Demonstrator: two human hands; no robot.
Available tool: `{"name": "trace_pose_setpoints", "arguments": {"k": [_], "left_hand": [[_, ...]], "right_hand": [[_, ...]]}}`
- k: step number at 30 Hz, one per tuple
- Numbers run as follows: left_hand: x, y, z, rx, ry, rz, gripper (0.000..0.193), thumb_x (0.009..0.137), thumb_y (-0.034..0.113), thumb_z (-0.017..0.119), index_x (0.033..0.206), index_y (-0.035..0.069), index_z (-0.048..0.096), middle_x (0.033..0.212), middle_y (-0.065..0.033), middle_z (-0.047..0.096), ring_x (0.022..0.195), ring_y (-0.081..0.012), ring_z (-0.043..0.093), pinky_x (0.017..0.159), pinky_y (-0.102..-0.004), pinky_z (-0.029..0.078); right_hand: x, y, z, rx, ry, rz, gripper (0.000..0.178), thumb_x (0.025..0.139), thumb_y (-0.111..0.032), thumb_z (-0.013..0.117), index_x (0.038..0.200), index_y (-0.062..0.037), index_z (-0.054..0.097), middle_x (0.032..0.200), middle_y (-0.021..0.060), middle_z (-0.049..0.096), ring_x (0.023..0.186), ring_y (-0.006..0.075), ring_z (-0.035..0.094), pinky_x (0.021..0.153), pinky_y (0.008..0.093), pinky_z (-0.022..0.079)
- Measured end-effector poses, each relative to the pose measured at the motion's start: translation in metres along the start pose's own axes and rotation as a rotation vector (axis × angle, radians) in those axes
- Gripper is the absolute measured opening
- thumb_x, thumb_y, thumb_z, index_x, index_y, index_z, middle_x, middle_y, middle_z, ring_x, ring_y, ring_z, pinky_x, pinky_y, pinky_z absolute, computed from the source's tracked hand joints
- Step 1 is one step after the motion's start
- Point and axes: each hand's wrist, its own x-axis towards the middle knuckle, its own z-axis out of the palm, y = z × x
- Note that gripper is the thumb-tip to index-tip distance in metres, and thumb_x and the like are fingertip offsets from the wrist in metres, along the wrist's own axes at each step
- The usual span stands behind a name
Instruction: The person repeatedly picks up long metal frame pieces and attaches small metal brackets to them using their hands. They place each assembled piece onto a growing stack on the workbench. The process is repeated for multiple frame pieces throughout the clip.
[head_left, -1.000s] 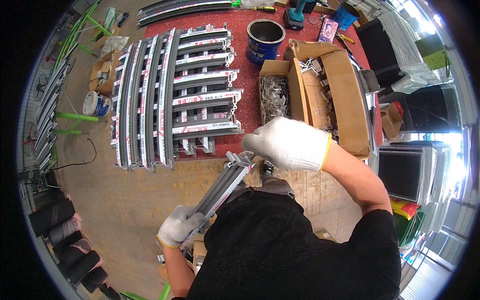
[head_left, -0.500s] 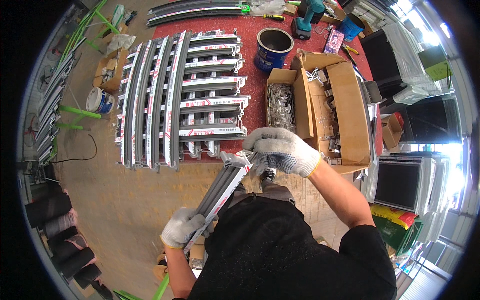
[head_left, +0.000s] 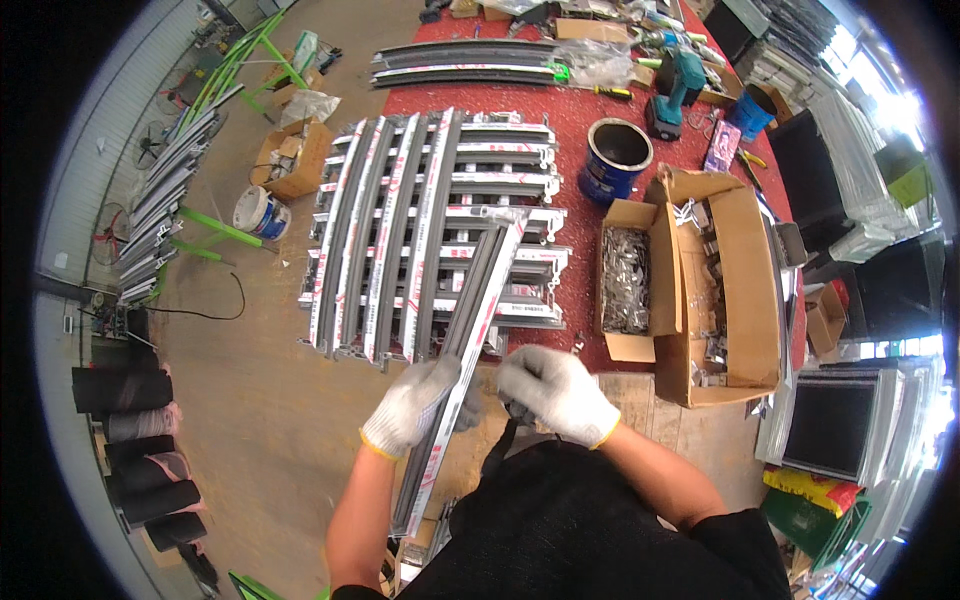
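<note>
On the near side of the stack of bars (head_left: 432, 220), the left hand (head_left: 408, 408) wraps a metal bar (head_left: 465, 383); the right hand (head_left: 560, 395) curls, its hold hidden. One-handed support could let the bar tip, knocking the stack.

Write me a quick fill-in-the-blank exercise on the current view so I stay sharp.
1. The person's ____ hand holds a long bar.
2. Both white gloves are edged in ____ at the wrist.
3. The tabletop is coloured ____.
4. Left or right: the larger box sits to the small box's ____.

Missing words: left; yellow; red; right.
</note>
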Motion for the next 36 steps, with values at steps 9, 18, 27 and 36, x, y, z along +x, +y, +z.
{"name": "trace_pose_setpoints", "arguments": {"k": [9, 18, 27, 36], "left_hand": [[0.087, 0.055, 0.004, -0.146, 0.070, 0.181, 0.071, 0.111, 0.065, 0.064, 0.125, -0.003, 0.078, 0.117, -0.0091, 0.078, 0.105, -0.0185, 0.069, 0.100, -0.0348, 0.055], [0.084, 0.059, -0.047, 0.162, 0.345, 0.498, 0.064, 0.111, 0.047, 0.067, 0.149, -0.004, 0.064, 0.133, -0.0181, 0.075, 0.121, -0.0245, 0.073, 0.106, -0.0376, 0.057], [0.005, -0.003, -0.110, -0.110, 0.530, 0.501, 0.063, 0.113, 0.038, 0.067, 0.154, -0.008, 0.056, 0.134, -0.0219, 0.074, 0.114, -0.0264, 0.075, 0.101, -0.0410, 0.060], [-0.023, -0.051, -0.135, -0.252, 0.692, 0.460, 0.055, 0.114, 0.035, 0.065, 0.149, -0.006, 0.059, 0.124, -0.0200, 0.076, 0.104, -0.0239, 0.075, 0.092, -0.0372, 0.060]], "right_hand": [[0.048, -0.035, 0.042, -0.384, 0.229, -0.055, 0.053, 0.099, -0.044, 0.080, 0.114, 0.0068, 0.073, 0.086, 0.0200, 0.079, 0.077, 0.0286, 0.081, 0.075, 0.0417, 0.064], [0.131, -0.049, 0.000, -0.550, 0.400, -0.084, 0.060, 0.093, -0.048, 0.079, 0.110, 0.0095, 0.078, 0.091, 0.0325, 0.079, 0.093, 0.0454, 0.082, 0.089, 0.0498, 0.064], [0.221, -0.045, -0.025, -0.746, 0.421, -0.057, 0.063, 0.087, -0.048, 0.076, 0.108, 0.0106, 0.080, 0.100, 0.0366, 0.078, 0.102, 0.0484, 0.080, 0.097, 0.0508, 0.062], [0.243, -0.055, -0.019, -0.766, 0.360, 0.037, 0.067, 0.090, -0.053, 0.076, 0.113, 0.0095, 0.082, 0.107, 0.0341, 0.080, 0.108, 0.0450, 0.080, 0.100, 0.0476, 0.061]]}}
